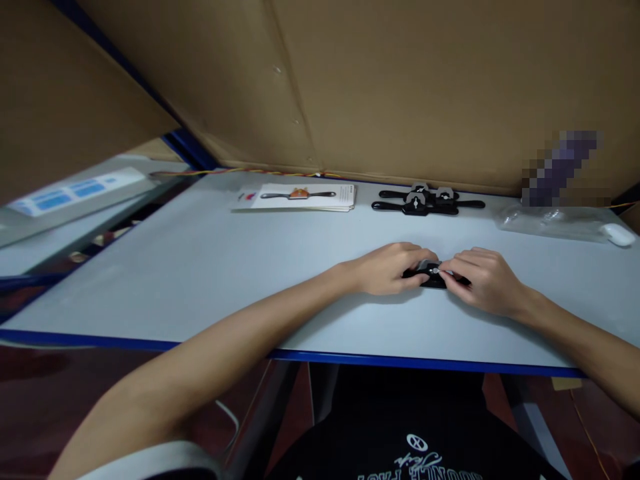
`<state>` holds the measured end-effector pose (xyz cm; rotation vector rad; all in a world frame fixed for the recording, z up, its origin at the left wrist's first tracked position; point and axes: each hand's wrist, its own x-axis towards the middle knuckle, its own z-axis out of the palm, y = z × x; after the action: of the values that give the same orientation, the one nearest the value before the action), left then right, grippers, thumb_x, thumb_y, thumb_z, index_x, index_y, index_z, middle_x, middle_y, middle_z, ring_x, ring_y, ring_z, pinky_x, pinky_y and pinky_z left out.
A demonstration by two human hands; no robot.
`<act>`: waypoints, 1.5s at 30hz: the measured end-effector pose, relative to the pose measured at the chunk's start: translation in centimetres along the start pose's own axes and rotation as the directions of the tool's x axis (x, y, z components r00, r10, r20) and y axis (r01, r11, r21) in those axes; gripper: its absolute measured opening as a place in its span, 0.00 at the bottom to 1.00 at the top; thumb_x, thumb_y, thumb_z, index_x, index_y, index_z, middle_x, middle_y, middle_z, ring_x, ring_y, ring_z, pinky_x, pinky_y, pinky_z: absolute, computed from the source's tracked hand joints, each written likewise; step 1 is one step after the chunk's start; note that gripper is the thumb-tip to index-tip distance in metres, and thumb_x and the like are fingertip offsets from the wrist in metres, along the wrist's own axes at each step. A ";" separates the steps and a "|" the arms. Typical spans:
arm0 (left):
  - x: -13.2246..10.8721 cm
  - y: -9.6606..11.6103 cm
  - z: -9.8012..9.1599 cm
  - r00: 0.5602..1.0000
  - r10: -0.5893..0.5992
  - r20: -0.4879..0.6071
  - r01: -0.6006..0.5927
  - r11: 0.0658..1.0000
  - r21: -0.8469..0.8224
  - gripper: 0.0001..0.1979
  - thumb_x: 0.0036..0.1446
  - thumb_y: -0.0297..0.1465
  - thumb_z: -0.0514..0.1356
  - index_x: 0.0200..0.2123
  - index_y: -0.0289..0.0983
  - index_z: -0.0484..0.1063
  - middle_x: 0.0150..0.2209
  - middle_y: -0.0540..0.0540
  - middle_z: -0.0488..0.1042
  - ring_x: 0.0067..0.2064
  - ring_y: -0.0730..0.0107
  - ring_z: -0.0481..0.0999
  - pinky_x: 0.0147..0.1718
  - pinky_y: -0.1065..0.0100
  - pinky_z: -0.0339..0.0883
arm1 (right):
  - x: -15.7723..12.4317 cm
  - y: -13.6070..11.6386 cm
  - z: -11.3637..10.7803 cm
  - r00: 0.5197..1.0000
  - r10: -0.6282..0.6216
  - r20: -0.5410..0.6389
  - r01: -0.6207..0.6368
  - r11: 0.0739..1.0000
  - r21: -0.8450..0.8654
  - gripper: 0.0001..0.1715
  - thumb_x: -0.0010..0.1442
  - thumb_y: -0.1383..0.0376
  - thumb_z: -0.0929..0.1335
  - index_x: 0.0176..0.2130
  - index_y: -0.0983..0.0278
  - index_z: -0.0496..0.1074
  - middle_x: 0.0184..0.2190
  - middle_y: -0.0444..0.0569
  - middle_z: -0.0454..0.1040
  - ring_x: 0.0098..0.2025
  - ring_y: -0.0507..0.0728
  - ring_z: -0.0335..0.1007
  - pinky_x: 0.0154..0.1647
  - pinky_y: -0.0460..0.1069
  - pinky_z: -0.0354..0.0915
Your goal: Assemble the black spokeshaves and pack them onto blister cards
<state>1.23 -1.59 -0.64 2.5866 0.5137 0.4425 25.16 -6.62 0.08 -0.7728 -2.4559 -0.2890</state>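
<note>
Left hand (pixel 390 268) curls round the black tool (pixel 434 283), right hand (pixel 484 279) pinches its middle: probably stiff, light, best gripped endwise.

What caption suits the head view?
Left hand and right hand hold a slim black tool at a pale grey tabletop.

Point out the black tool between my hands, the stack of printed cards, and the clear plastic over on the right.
Black tool (pixel 433 282): head view, front of its body.
Stack of printed cards (pixel 299 194): head view, the top card's picture.
Clear plastic (pixel 555 225): head view, on its middle.
</note>
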 end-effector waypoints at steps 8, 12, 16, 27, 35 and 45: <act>-0.1 -0.1 0.0 0.999 0.031 -0.016 -0.031 1.000 -0.004 0.18 0.70 0.35 0.51 0.55 0.33 0.73 0.36 0.44 0.77 0.36 0.63 0.74 0.42 0.62 0.69 | -0.1 0.0 0.2 0.999 -0.032 -0.025 0.031 0.999 -0.033 0.14 0.67 0.72 0.66 0.32 0.63 0.77 0.24 0.45 0.77 0.25 0.53 0.71 0.31 0.50 0.64; -0.1 0.0 -0.1 0.999 0.033 -0.019 -0.033 0.999 0.000 0.18 0.70 0.35 0.51 0.54 0.33 0.73 0.35 0.44 0.76 0.36 0.63 0.73 0.41 0.62 0.69 | -0.1 0.1 0.2 0.999 -0.029 -0.017 0.029 0.999 -0.016 0.13 0.67 0.73 0.66 0.32 0.64 0.76 0.24 0.45 0.77 0.25 0.52 0.71 0.31 0.50 0.64; -0.1 0.1 -0.2 0.999 0.031 -0.013 -0.031 1.000 0.004 0.18 0.69 0.35 0.51 0.53 0.33 0.74 0.35 0.44 0.75 0.36 0.63 0.73 0.41 0.62 0.69 | -0.1 0.1 0.1 0.999 -0.021 0.026 0.020 1.000 0.017 0.12 0.67 0.72 0.65 0.33 0.64 0.76 0.25 0.45 0.77 0.26 0.53 0.70 0.32 0.50 0.64; 0.0 0.2 -0.2 1.000 0.022 -0.010 -0.022 1.000 -0.003 0.17 0.69 0.35 0.51 0.51 0.34 0.73 0.35 0.44 0.76 0.36 0.64 0.73 0.40 0.62 0.69 | -0.2 0.1 0.2 0.991 -0.022 0.129 0.016 0.999 0.050 0.15 0.71 0.67 0.63 0.34 0.63 0.75 0.26 0.46 0.74 0.27 0.53 0.67 0.33 0.51 0.62; -0.1 0.1 -0.2 1.000 0.021 -0.010 -0.021 1.000 -0.005 0.18 0.69 0.36 0.51 0.53 0.33 0.73 0.36 0.43 0.76 0.36 0.64 0.74 0.41 0.62 0.69 | 0.0 -0.1 0.3 0.989 -0.001 0.146 -0.008 0.998 0.059 0.15 0.69 0.69 0.63 0.32 0.63 0.75 0.25 0.46 0.73 0.26 0.53 0.64 0.33 0.51 0.60; 0.0 0.1 -0.1 1.000 0.017 -0.015 -0.018 1.000 -0.012 0.17 0.69 0.35 0.51 0.53 0.34 0.73 0.35 0.44 0.76 0.37 0.63 0.74 0.42 0.61 0.70 | 0.0 -0.5 0.5 0.991 0.003 0.133 -0.012 0.998 0.068 0.14 0.67 0.68 0.64 0.31 0.64 0.75 0.25 0.45 0.73 0.25 0.53 0.64 0.32 0.51 0.61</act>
<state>1.21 -1.61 -0.57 2.5803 0.4924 0.4694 24.67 -6.82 -0.38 -0.7950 -2.5723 -0.1541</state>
